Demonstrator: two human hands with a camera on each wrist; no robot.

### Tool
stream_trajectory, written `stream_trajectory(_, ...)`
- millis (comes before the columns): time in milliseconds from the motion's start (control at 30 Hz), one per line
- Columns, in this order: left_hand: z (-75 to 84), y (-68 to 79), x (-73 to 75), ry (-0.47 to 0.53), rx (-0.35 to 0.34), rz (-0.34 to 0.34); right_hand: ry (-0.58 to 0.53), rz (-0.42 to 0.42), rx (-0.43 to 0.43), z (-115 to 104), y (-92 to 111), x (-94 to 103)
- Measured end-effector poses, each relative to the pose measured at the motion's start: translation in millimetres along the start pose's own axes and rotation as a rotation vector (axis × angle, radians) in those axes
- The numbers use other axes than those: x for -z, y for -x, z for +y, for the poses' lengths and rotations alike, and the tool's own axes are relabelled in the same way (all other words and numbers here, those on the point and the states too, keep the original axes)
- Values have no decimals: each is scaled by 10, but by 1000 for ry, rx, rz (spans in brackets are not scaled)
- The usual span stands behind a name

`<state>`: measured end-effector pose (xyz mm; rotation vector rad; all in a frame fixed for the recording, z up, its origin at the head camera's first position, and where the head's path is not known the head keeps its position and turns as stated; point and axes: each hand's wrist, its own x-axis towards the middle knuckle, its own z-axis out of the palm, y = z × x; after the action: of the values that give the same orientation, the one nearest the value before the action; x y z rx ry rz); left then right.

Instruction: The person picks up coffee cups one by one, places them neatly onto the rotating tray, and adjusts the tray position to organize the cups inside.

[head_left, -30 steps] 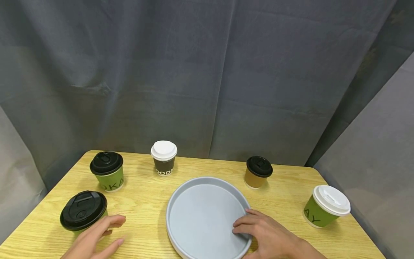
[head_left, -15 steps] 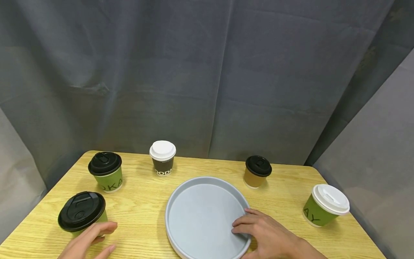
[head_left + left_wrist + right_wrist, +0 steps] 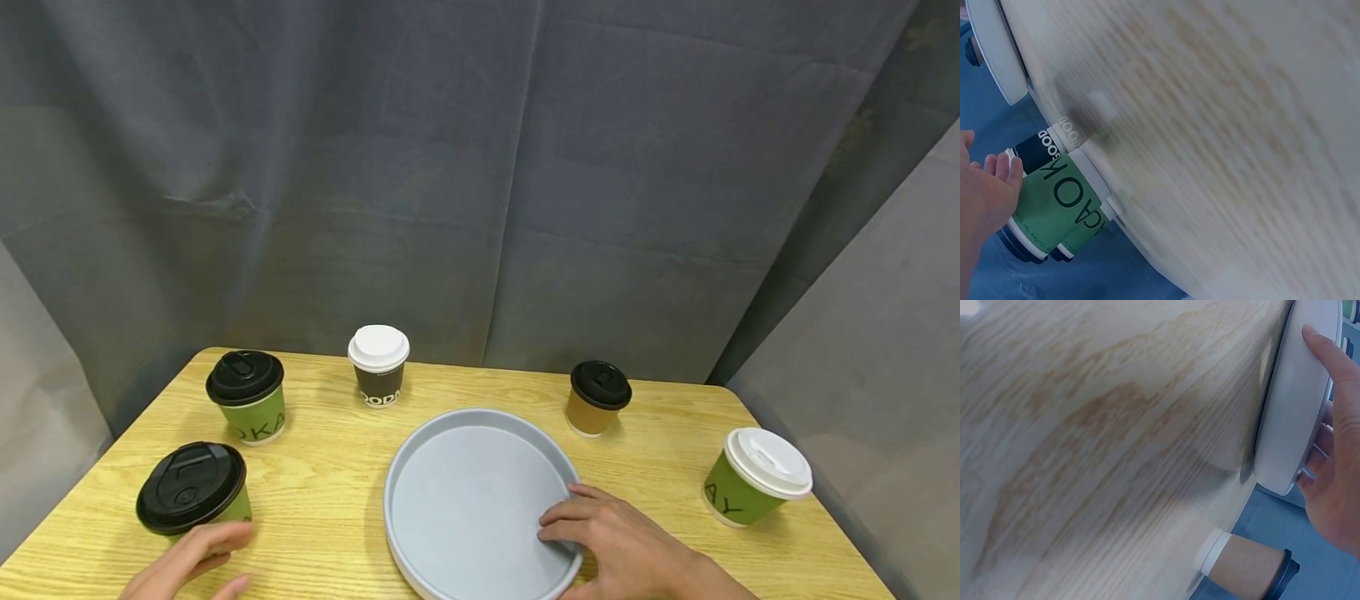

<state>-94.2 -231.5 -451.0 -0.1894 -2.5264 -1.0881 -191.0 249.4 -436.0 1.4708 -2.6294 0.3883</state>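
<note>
A round grey tray (image 3: 480,500) with a raised rim lies at the middle front of the table. My right hand (image 3: 611,542) grips its right side, fingers over the rim and thumb against the outer wall, as the right wrist view shows with the tray wall (image 3: 1294,394). At the front left, my left hand (image 3: 187,560) is beside a green paper cup with a black lid (image 3: 191,487), its fingers loosely bent and holding nothing. In the left wrist view this green cup (image 3: 1054,200) stands just past the fingers; whether they touch it I cannot tell.
Another green cup with a black lid (image 3: 251,400) stands behind the near one. At the back are a dark cup with a white lid (image 3: 379,367) and a brown cup with a black lid (image 3: 596,400). A white-lidded green cup (image 3: 753,479) stands right. Grey curtains (image 3: 450,167) hang behind.
My left hand has moved left and slightly down, closer to the near green cup. The right hand stays at the tray's rim, and the tray and cups have not moved.
</note>
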Motion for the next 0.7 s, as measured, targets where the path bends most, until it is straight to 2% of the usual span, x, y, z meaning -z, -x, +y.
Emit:
stream_trajectory(267,-40,38,29,7,84,-7,13,-6,2,-8,-1,9)
stream_trajectory(467,-197,58,67,63,113,-44,1,-6,-18,-16,-3,8)
stream_trajectory(700,-270,73,64,74,147,-17,13,-5,-7,-14,-4,12)
